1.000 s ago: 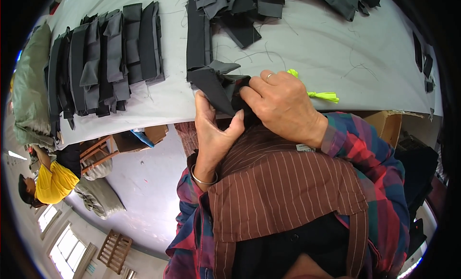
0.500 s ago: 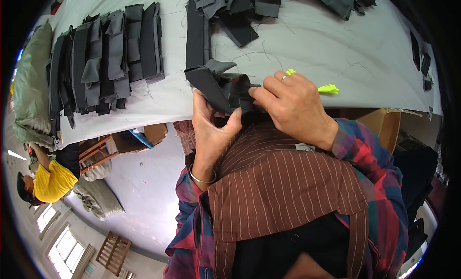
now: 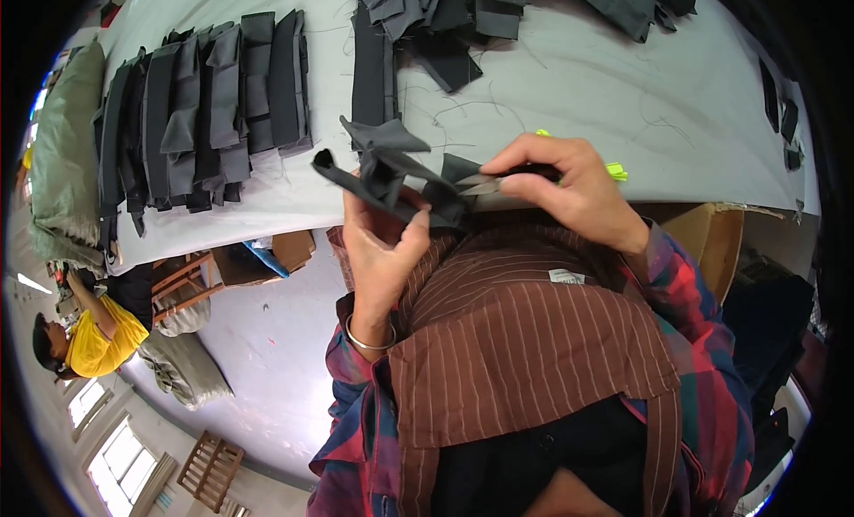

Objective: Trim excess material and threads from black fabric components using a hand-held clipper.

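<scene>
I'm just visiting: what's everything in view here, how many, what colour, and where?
Table: one, whitish, upper picture
Fabric strips: many, dark grey, table's left
Fabric heap: one, dark grey, far middle
Fabric piece: one, dark grey, centre
Snips-like tool: one, dark with metal tips, centre
Yellow-green item: count unclear, partly hidden, behind the right hand
Sacks: at least two, greenish-grey, left
Co-worker: one, yellow top, left
Slatted rack: one, brown, lower left
Cardboard box: one, brown, right
Apron: one, striped brown, lower middle
Hands: two, bare; left on fabric piece, right on tool
</scene>
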Motion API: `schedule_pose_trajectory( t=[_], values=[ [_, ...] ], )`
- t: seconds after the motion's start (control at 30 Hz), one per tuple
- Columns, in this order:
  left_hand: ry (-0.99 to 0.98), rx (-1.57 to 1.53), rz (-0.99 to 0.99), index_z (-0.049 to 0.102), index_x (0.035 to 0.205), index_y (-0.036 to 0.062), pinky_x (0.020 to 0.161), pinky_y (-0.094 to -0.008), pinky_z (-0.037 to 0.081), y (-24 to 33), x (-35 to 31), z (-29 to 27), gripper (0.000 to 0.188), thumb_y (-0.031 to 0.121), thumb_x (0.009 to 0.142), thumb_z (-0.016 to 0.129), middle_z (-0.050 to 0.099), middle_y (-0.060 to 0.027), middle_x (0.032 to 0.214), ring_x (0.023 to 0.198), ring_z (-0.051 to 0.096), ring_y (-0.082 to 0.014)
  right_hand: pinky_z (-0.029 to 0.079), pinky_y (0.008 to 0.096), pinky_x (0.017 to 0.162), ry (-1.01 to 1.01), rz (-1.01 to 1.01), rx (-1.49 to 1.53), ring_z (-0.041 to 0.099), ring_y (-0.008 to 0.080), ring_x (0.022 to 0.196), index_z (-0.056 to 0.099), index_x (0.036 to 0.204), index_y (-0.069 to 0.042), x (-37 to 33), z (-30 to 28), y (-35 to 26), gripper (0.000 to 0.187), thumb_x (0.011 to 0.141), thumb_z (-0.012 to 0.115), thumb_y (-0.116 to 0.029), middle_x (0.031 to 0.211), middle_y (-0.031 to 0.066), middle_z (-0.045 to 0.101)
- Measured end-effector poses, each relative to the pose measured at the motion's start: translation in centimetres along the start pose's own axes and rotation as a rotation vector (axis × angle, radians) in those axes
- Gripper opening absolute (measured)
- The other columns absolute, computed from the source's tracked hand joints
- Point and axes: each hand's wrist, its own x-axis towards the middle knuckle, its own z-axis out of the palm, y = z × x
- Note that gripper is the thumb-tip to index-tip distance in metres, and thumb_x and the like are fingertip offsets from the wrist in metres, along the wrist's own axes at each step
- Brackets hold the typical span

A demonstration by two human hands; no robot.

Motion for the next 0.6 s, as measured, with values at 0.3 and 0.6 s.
schedule_pose_trajectory(
  t=[0.3, 0.6],
  values=[
    [-0.203, -0.576, 0.192, 0.041, 0.134, 0.0055, 0.077, -0.033, 0.041, 0.6, 1.2, -1.8, 0.055, 0.031, 0.086, 0.052, 0.051, -0.0113, 0.095, 0.083, 0.046, -0.0224, 0.039, 0.0211, 0.075, 0.065, 0.009, 0.278, 0.045, 0.0062, 0.08, 0.062, 0.112, -0.002, -0.1, -0.1, -1.2, 0.027, 0.087, 0.06, -0.011, 0.098, 0.0007, 0.06],
    [-0.399, -0.486, 0.467, 0.051, 0.124, 0.01, 0.063, -0.0314, 0.041, -0.2, 2.5, -2.8, 0.037, 0.03, 0.093, 0.053, 0.054, -0.01, 0.082, 0.072, 0.048, -0.0219, 0.045, 0.0217, 0.083, -0.017, 0.03, 0.274, 0.054, 0.0065, 0.091, 0.063, 0.106, 0.001, 1.5, 3.5, -0.7, 0.019, 0.089, 0.06, -0.007, 0.098, 0.0026, 0.062]
  ],
)
